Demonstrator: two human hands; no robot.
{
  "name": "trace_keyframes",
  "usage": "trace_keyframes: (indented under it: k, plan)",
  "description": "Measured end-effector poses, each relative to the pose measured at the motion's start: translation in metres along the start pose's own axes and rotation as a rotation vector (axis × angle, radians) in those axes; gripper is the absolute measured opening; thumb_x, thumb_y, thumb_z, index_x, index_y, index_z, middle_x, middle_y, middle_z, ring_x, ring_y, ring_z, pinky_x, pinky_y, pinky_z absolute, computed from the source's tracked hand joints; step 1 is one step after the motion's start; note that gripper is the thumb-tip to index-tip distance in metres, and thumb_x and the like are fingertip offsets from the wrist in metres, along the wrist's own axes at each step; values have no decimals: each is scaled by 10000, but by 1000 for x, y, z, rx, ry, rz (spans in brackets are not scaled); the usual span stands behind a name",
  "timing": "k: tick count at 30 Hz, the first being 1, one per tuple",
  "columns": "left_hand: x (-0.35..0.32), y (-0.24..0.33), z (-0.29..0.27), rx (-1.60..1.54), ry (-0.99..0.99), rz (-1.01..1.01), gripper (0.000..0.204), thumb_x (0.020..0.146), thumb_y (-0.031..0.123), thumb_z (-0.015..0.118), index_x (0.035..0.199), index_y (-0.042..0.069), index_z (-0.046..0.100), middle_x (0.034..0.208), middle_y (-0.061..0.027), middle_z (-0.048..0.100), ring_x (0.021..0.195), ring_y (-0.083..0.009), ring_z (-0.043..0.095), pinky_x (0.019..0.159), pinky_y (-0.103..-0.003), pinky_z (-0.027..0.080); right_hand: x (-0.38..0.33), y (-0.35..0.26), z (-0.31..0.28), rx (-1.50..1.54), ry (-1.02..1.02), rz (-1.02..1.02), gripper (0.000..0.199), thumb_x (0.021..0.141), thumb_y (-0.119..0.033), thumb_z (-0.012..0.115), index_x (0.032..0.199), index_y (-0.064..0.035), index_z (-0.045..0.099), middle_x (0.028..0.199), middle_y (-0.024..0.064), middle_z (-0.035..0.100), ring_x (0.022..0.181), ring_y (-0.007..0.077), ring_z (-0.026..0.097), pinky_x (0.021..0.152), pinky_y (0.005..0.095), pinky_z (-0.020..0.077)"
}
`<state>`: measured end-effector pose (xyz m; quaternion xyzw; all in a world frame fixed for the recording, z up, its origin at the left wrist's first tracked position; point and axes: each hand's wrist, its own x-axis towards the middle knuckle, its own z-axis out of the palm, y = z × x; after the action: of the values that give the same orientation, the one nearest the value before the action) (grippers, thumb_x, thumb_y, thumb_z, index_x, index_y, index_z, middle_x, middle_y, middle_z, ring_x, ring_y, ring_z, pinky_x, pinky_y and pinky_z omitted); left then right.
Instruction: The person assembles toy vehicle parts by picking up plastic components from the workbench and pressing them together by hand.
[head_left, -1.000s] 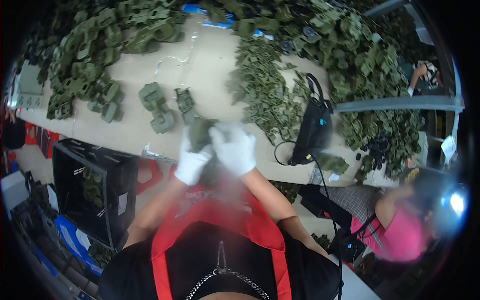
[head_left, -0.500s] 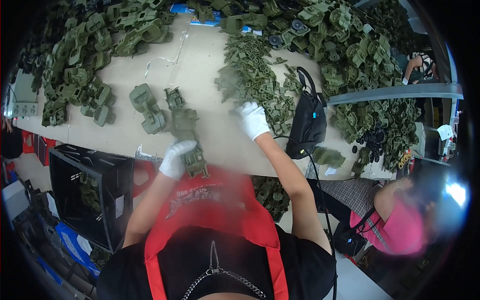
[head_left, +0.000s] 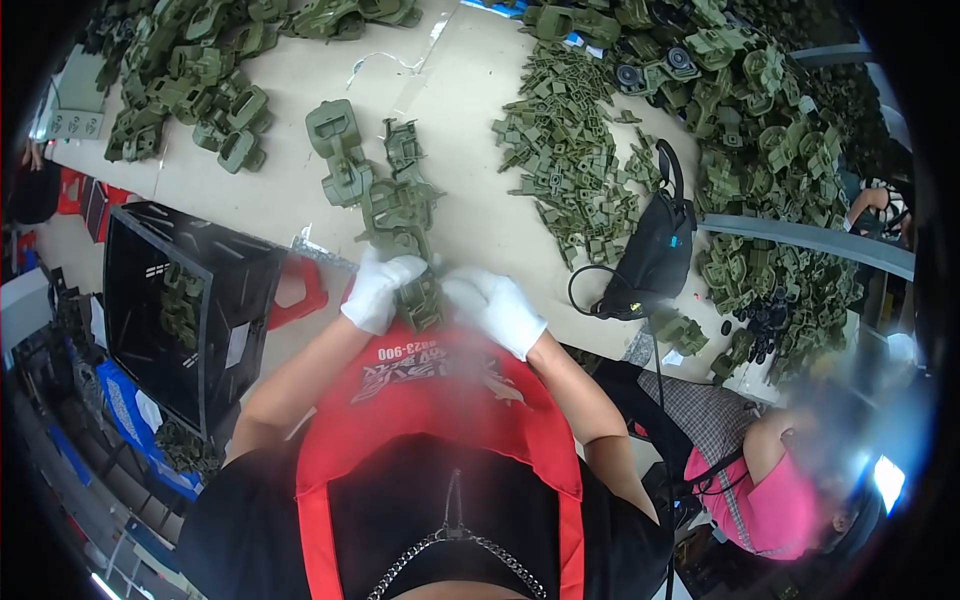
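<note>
Both my hands wear white gloves and meet at the table's near edge. My left hand (head_left: 382, 290) is closed around a dark green plastic toy-vehicle part (head_left: 421, 304), which juts out at its right side. My right hand (head_left: 497, 310) is right beside that part, its fingers curled together and slightly blurred; whatever they hold is hidden. Just beyond lies a green vehicle body (head_left: 398, 212), close to a long green shell (head_left: 338, 150) and a smaller frame-like part (head_left: 402, 148). A heap of small green parts (head_left: 565, 140) spreads on the table farther right.
Piles of green vehicle parts (head_left: 205, 95) line the far left, with more (head_left: 760, 130) at the right. A black pouch (head_left: 650, 255) with a cable lies right of my hands. A black crate (head_left: 205, 300) stands at left; a person in pink (head_left: 755, 500) sits at right.
My right hand has come from the small-parts heap back to the part in my left hand. The view has shifted, so the table's contents appear moved.
</note>
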<state>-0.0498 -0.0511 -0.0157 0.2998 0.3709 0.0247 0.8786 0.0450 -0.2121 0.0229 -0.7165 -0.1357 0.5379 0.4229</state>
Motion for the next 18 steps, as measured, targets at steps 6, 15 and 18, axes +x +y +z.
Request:
trace_keyframes:
  k: [6, 15, 18]
  plan:
    - [5, -10, -15, 164, -70, 101, 274, 908, 46, 517, 1179, 5, 518, 978, -163, 641, 829, -291, 661, 715, -380, 579, 10, 10, 12, -208, 89, -61, 579, 721, -492, 772, 1048, -29, 655, 937, 176, 682, 878, 277, 659, 792, 352, 504]
    - [-2, 20, -73, 26, 209, 112, 322, 756, 41, 625, 1076, 25, 595, 898, -91, 645, 780, -227, 645, 718, -380, 550, 51, 68, -15, -635, 479, -79, 406, 755, -348, 714, 1058, -82, 667, 1015, 170, 665, 935, 346, 641, 843, 407, 511]
    - [-11, 22, -46, -15, 147, 48, 315, 768, 47, 629, 1080, 25, 600, 898, -90, 646, 785, -226, 646, 708, -375, 546, 80, 101, -5, -880, 340, -102, 435, 752, -347, 714, 1102, -98, 646, 1020, 180, 653, 944, 356, 633, 845, 424, 508]
